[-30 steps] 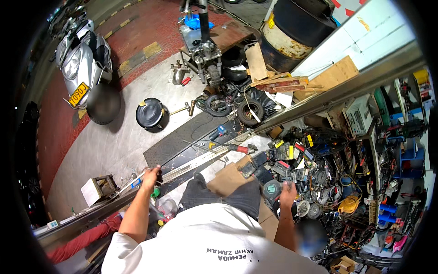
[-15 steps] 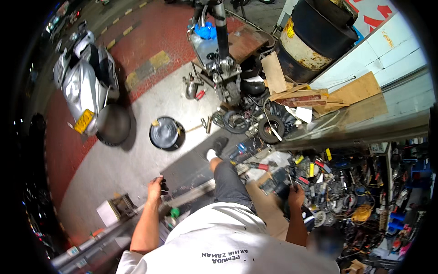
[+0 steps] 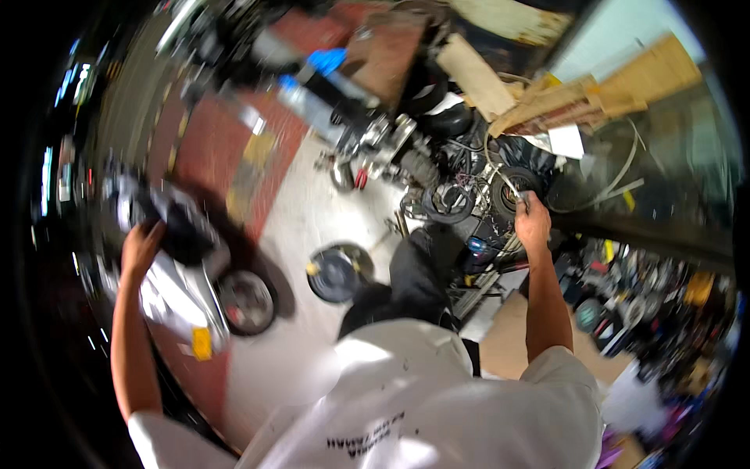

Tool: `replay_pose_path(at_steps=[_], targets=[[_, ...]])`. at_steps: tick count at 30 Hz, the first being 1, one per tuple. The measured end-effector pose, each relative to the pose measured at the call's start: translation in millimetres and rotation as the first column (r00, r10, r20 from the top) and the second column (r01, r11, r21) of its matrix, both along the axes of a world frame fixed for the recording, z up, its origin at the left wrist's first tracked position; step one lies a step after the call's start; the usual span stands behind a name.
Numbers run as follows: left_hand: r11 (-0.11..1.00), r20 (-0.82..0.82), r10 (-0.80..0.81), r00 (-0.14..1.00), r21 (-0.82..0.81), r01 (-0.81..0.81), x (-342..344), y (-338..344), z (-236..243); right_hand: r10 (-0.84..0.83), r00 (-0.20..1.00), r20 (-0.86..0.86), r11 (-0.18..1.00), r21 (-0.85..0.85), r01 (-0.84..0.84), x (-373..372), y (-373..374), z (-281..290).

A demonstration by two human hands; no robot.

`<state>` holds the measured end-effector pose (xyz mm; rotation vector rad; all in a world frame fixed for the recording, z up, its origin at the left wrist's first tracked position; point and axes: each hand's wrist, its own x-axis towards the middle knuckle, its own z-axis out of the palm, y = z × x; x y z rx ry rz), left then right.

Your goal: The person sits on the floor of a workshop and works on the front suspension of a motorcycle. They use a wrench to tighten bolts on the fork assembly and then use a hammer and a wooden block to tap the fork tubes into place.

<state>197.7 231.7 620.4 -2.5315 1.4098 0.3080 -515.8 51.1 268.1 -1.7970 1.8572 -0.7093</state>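
My right hand (image 3: 533,225) is closed around a thin, metallic tool (image 3: 521,196) whose exact kind I cannot make out. In the view it lies just over a small black wheel (image 3: 512,190) among loose parts. Stretched out to the far left, my left hand (image 3: 141,248) appears in front of a silver scooter (image 3: 173,293). Motion smears its fingers, so their grip is unclear. Ahead of my legs, a round black basin (image 3: 336,275) rests on the pale floor.
A partly dismantled motorcycle (image 3: 375,141) stands ahead, beside a brown board (image 3: 383,59). Wooden planks (image 3: 558,105) and a rusty drum (image 3: 512,19) lie to the far right. Tools and parts (image 3: 648,293) crowd the right side, near flat cardboard (image 3: 508,340).
I have stepped forward onto the pale floor, and the view has turned. Both arms have swung outward and up; the thin metal tool stays in my right hand.
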Motion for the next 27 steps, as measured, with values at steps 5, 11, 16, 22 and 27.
replay_pose_path(at_steps=[5, 11, 16, 22, 27], targets=[[0.990, -0.455, -0.066, 0.888, -0.139, 0.002, 94.6, -22.5, -55.9, -0.399, 0.844, 0.358, 0.909, 0.277, 0.312, 51.5, 51.5, -39.5], [0.975, -0.825, -0.011, 0.564, 0.118, 0.191, 10.7, -93.1, -260.1, -0.489, 0.863, 0.125, 0.841, 0.330, 0.429, 70.7, 150.5, -24.6], [0.944, -0.818, 0.125, 0.561, 0.272, 0.187, -41.2, -169.6, -320.0, -0.642, 0.754, 0.138, 0.747, 0.335, 0.574, 92.5, 177.0, 25.7], [0.945, -0.836, 0.188, 0.516, 0.298, 0.139, -65.1, -220.5, -361.3, -0.764, 0.636, 0.107, 0.640, 0.250, 0.727, 143.3, 206.3, 10.6], [0.887, -0.797, 0.323, 0.511, 0.443, 0.131, -92.0, -209.6, -410.3, -0.788, 0.579, 0.208, 0.612, 0.358, 0.705, 184.3, 183.1, 2.2]])
